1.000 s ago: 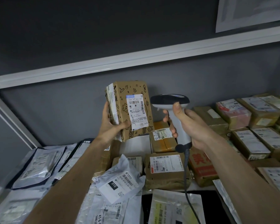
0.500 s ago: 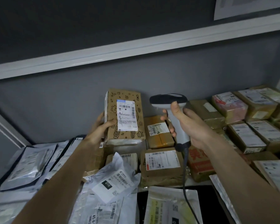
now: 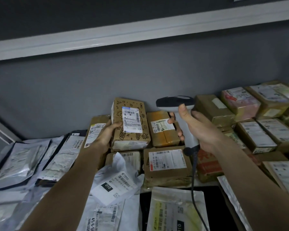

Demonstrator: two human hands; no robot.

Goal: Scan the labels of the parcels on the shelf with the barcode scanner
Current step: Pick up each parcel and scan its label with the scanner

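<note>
A brown cardboard parcel printed with cartoon drawings (image 3: 132, 135) lies among the boxes at the back of the shelf, its white label (image 3: 131, 121) facing up. My left hand (image 3: 107, 132) grips its left edge, thumb on top beside the label. My right hand (image 3: 195, 129) holds the white handle of the barcode scanner (image 3: 177, 104), whose dark head points left toward that parcel. The scanner's cable (image 3: 194, 180) hangs down from the handle.
Taped brown boxes with labels (image 3: 167, 164) fill the shelf's middle and right (image 3: 257, 135). Grey and white mailer bags (image 3: 23, 157) cover the left and front (image 3: 113, 184). A grey back wall and a white shelf rail (image 3: 140, 32) run above.
My left hand has lowered the cartoon parcel from held up in the air down onto the boxes at the back. The scanner stayed about where it was.
</note>
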